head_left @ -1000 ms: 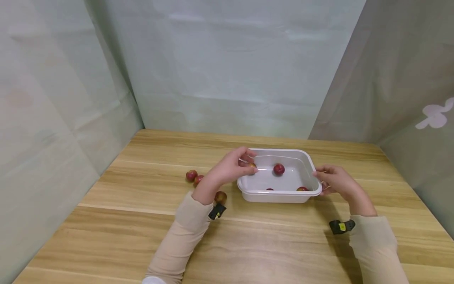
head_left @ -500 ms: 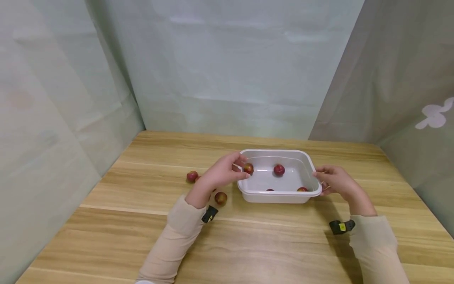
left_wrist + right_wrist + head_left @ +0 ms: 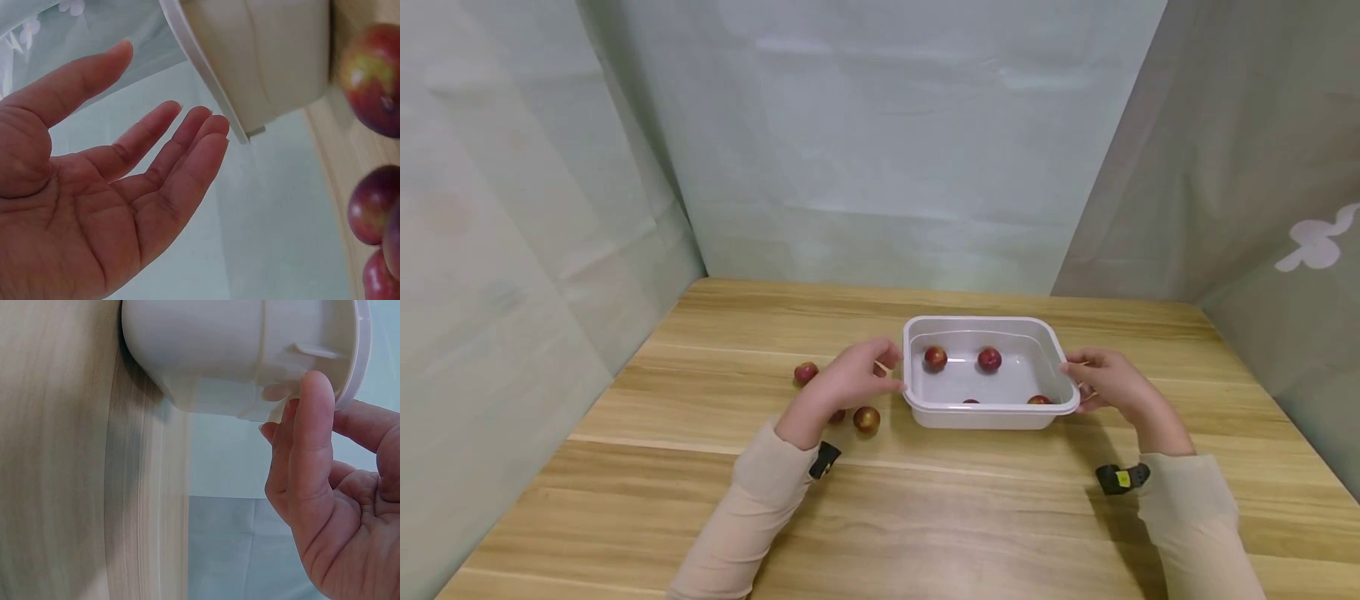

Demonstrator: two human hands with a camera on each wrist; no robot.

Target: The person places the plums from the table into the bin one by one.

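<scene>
Three small round red plums [image 3: 806, 372] are lying on the light wooden counter [image 3: 925, 517], left of centre; one is partly hidden behind the left hand [image 3: 847, 385]. The left hand is hovering just beside the left wall of the white rectangular plastic tub [image 3: 991, 408], its fingers [image 3: 164, 164] lying straight and slightly apart, holding nothing. Inside the tub, four more red plums [image 3: 936, 358] are sitting, two near the far wall and two near the front rim. At the tub's right edge, the right hand [image 3: 1108, 382] is resting against the rim, its fingers [image 3: 307, 444] lying close together and touching the underside of the lip; whether they are gripping it cannot be told.
</scene>
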